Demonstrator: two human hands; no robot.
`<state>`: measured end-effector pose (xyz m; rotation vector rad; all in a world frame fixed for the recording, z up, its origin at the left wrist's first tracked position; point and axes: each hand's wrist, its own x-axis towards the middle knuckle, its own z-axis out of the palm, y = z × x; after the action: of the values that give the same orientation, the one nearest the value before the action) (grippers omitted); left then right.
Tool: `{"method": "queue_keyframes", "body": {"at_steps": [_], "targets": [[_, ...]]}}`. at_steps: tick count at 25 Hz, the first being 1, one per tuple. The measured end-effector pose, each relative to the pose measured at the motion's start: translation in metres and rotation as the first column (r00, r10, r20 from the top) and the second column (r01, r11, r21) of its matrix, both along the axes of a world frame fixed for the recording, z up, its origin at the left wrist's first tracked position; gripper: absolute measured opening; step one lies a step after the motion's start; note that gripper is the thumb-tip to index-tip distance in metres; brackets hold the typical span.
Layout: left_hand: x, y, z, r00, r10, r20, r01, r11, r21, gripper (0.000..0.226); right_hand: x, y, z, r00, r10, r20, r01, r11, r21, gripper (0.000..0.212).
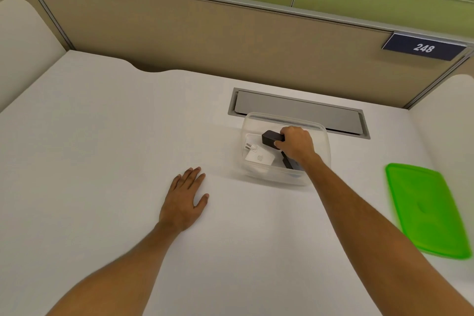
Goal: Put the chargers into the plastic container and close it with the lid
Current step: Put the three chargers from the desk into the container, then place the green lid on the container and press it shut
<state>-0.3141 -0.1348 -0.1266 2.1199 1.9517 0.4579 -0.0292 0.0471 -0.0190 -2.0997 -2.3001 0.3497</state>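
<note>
In the head view, the right hand [297, 145] is gripping a black charger [272, 138] inside the clear plastic container [324, 136], probably placing it beside the white charger [259, 158], while the left hand [183, 200] is lying open and flat on the desk [102, 149] and the green lid [427, 210] is waiting well apart at the right.

The single view comes from a wide-angle camera worn on the person's head, looking forward and steeply down over the white desk [102, 136] from the near edge toward the beige partition [205, 33] at the far side. Both forearms run up from the bottom of the picture, the left hand [183, 200] near the middle and the right hand [297, 143] farther off. The lens bends straight lines at the edges, and the green lid [425, 210] at the right margin looks stretched and blurred.
</note>
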Motion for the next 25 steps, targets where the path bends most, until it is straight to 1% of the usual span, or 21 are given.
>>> {"method": "queue_keyframes", "body": {"at_steps": [5, 11, 13, 16, 18, 20, 22, 25], "targets": [[0.000, -0.001, 0.001, 1.000, -0.002, 0.010, 0.002, 1.000, 0.009, 0.062, -0.012, 0.004, -0.005, 0.999, 0.005, 0.032, -0.004, 0.999, -0.035, 0.033], [0.000, -0.001, 0.002, 1.000, -0.007, 0.008, 0.007, 1.000, 0.001, 0.063, -0.016, 0.001, -0.006, 0.999, 0.006, 0.035, -0.005, 0.999, -0.037, 0.026], [0.000, -0.001, 0.002, 1.000, -0.009, 0.005, 0.009, 1.000, -0.004, 0.063, -0.017, -0.001, 0.000, 1.000, -0.005, -0.005, 0.005, 1.000, 0.009, 0.026], [0.000, -0.001, 0.004, 1.000, -0.011, 0.004, 0.011, 1.000, -0.004, 0.063, -0.011, -0.008, 0.016, 0.990, -0.032, -0.135, 0.051, 0.989, 0.142, 0.023], [0.000, -0.001, 0.005, 1.000, -0.014, 0.009, 0.014, 1.000, -0.011, 0.063, 0.002, -0.016, 0.030, 0.978, -0.040, -0.202, 0.088, 0.969, 0.233, 0.022], [-0.001, -0.001, 0.005, 1.000, -0.014, 0.008, 0.014, 1.000, -0.021, 0.064, 0.023, -0.026, 0.040, 0.969, -0.069, -0.235, 0.142, 0.941, 0.306, 0.021], [-0.001, -0.001, 0.004, 1.000, -0.018, -0.011, 0.018, 0.999, -0.026, 0.065, 0.051, -0.037, 0.047, 0.954, -0.130, -0.271, 0.223, 0.911, 0.346, 0.021], [-0.002, -0.001, 0.004, 0.999, -0.021, -0.041, 0.020, 0.999, -0.041, 0.066, 0.094, -0.056, 0.045, 0.924, -0.252, -0.288, 0.348, 0.865, 0.361, 0.021]]}}
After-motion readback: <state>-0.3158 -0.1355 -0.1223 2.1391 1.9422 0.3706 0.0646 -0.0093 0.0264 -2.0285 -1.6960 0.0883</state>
